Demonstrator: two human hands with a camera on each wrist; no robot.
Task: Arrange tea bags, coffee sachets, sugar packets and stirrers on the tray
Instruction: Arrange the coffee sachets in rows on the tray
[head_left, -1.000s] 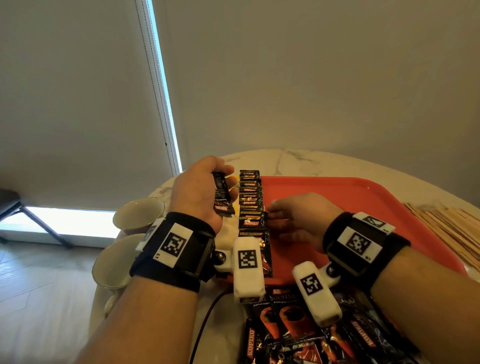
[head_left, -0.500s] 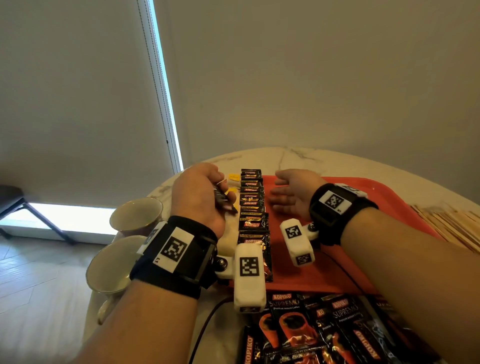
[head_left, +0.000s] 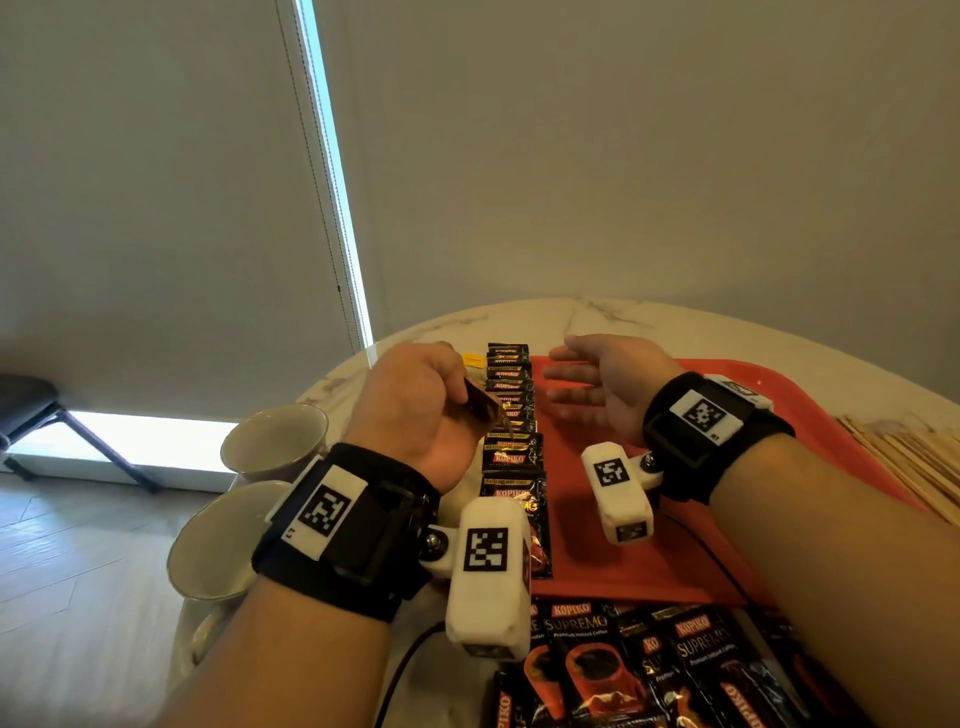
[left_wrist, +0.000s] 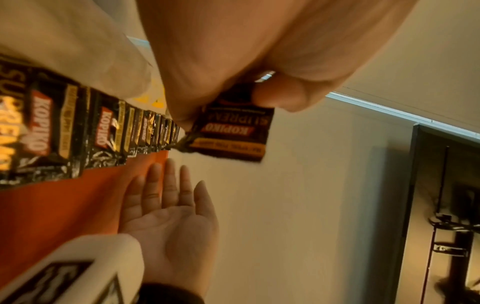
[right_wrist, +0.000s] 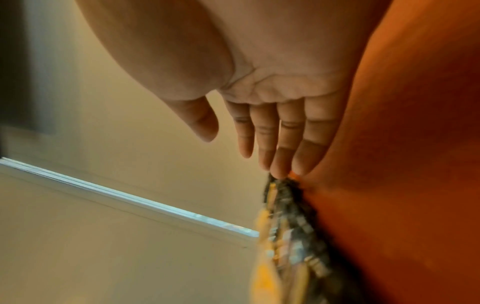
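Since a second ago the right hand (head_left: 597, 387) has been lifted from the row of coffee sachets (head_left: 511, 415) and carried to the far end of the red tray (head_left: 649, 571), where it is held flat, fingers (left_wrist: 166, 181) straight and together, palm turned toward the row. A single coffee sachet (left_wrist: 231, 131) is pinched between thumb and curled fingers of the left hand (head_left: 415, 410), just left of the row and above it. Loose sachets (head_left: 649, 670) are seen nearer the wrists, off the tray.
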